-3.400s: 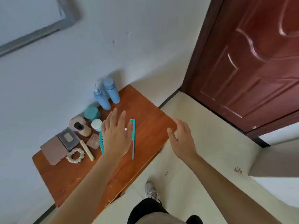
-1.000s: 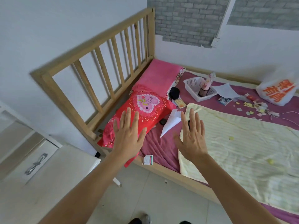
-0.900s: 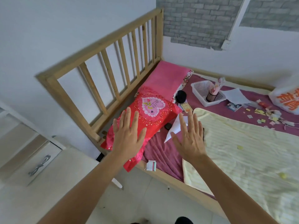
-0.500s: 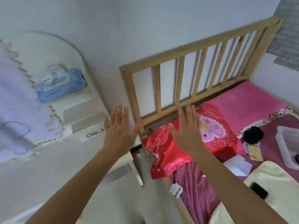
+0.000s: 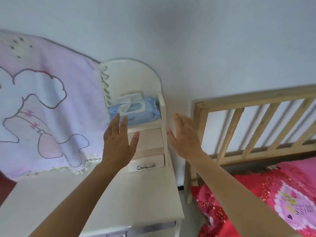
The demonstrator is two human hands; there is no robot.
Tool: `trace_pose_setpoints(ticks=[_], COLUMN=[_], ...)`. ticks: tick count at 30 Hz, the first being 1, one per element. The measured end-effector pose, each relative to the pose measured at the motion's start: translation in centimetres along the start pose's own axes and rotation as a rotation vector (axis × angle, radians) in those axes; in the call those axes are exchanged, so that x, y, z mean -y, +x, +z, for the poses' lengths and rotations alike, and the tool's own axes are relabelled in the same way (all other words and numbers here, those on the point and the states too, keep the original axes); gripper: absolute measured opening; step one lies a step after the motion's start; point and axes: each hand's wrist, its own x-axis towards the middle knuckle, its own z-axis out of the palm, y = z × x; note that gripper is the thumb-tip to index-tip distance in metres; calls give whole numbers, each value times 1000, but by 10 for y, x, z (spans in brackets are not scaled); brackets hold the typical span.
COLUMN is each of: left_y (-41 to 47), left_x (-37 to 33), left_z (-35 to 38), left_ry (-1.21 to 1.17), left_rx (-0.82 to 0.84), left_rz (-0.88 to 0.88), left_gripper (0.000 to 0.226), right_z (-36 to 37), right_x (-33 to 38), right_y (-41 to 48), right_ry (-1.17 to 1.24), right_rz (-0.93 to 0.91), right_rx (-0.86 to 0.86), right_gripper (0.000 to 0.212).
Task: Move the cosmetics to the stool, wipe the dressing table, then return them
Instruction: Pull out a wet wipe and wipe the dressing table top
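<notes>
The cream dressing table [image 5: 140, 199] stands in front of me, its top bare where it shows. On its upper shelf lies a blue pack of wet wipes [image 5: 135, 111] with a white flip lid. My left hand [image 5: 118, 142] is raised with straight fingers just below that pack, its fingertips at the pack's front edge. My right hand [image 5: 185, 136] hovers open to the right of the shelf, holding nothing. No cosmetics and no stool are in view.
A pink and white cartoon cloth [image 5: 42, 106] drapes over the table's left part. Two small drawers [image 5: 147, 152] sit under the shelf. A wooden bed rail [image 5: 253, 120] and a red pillow [image 5: 273, 195] lie to the right.
My view has swung from the wooden stool with the cosmetics, past the bed, to the dressing table. Both empty hands have come up toward the shelf with the wipes.
</notes>
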Motion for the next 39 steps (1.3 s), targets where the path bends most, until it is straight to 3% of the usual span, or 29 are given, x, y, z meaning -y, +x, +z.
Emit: trace_pose_setpoints(ticks=[5,12,15,19,30,35,39], left_y=[69,127,134,129,127,127,127], left_x=[46,61,63,64,64,64,66], left_z=[19,51,61,68,84,85,84], left_ry=[-45,-85,-184,-232,-242,-259,-254], left_rx=[24,-13,-140,-272,-362,-383,-371], left_rz=[-13,-71,-196,-249,-308,-327,-304], left_gripper=[56,46,19,26,28,27,26], right_z=[48,77,88,94,97,101,103], right_x=[35,42,39,43,50,49,51], right_y=[67,118,137,155,203,211,212], right_ry=[55,75,3,-45,42,27,-124], right_rz=[-104,-221,-264,-276,-270,-337,-465], right_rx=[5,119,189,237,426,410,345], right_gripper=[33,39,34,33,28,26,31])
